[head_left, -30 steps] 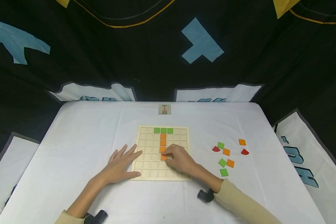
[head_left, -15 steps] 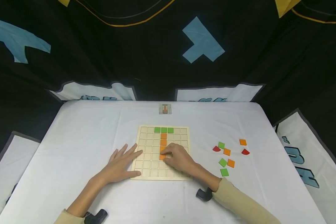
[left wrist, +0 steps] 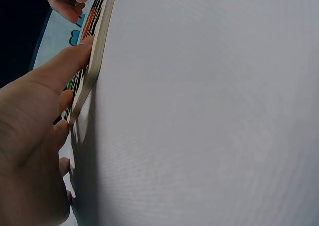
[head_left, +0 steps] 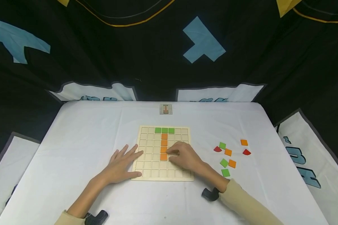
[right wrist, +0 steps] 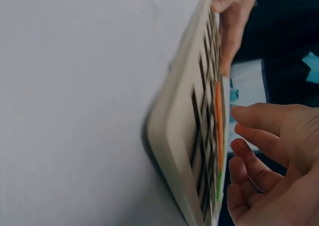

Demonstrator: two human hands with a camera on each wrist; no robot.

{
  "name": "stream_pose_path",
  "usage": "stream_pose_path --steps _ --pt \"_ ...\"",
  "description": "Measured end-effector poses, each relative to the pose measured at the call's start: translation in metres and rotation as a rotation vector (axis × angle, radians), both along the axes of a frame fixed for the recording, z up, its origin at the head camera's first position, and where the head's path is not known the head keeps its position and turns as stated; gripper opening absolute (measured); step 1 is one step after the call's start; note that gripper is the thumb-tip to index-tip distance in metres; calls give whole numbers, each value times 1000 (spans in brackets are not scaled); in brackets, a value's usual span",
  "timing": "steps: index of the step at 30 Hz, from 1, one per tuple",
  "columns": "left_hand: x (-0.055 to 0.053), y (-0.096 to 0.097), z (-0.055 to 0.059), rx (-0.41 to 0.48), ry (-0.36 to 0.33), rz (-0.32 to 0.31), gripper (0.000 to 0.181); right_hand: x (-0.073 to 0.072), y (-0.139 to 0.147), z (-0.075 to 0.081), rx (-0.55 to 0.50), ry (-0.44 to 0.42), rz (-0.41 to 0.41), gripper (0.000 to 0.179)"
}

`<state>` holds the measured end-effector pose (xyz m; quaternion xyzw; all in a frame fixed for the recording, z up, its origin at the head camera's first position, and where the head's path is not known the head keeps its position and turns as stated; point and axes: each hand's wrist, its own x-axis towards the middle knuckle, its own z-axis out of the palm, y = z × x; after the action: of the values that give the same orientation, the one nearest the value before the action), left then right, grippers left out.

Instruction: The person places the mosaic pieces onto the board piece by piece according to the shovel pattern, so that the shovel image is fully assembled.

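Observation:
A pale wooden grid board [head_left: 149, 175] lies on the white table. Three green square tiles [head_left: 164, 130] sit side by side in its far row. Below the middle one runs a column of several orange square tiles [head_left: 164, 142]. My left hand [head_left: 119, 167] rests spread over the board's left edge, thumb on the near corner. Just right of the nearest orange tile [head_left: 163, 157] is my right hand [head_left: 186, 157], loosely bent above the grid. In the right wrist view, nothing shows between the right hand's [right wrist: 271, 161] thumb and fingertips, which stand off the board.
Right of the board lie loose tiles: three green squares [head_left: 224, 162], three orange squares [head_left: 232, 163] and two red quarter-circle pieces [head_left: 246, 152]. A small picture card [head_left: 166, 109] with a grid pattern lies beyond the board. Dark cloth [head_left: 157, 62] hangs behind the table.
My right hand has let go of the nearest orange tile and shifted slightly right, leaving that tile in the column. The left hand has stayed in place.

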<state>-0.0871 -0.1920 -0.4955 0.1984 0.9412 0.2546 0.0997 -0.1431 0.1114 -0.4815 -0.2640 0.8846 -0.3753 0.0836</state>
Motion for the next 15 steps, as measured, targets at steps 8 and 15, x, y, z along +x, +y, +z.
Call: stream_pose_path --steps 8,15 --pt "1 0 1 -2 0 0 80 -6 39 15 -41 38 -113 23" --pt "1 1 2 1 1 1 79 -11 88 24 -79 42 -277 25"
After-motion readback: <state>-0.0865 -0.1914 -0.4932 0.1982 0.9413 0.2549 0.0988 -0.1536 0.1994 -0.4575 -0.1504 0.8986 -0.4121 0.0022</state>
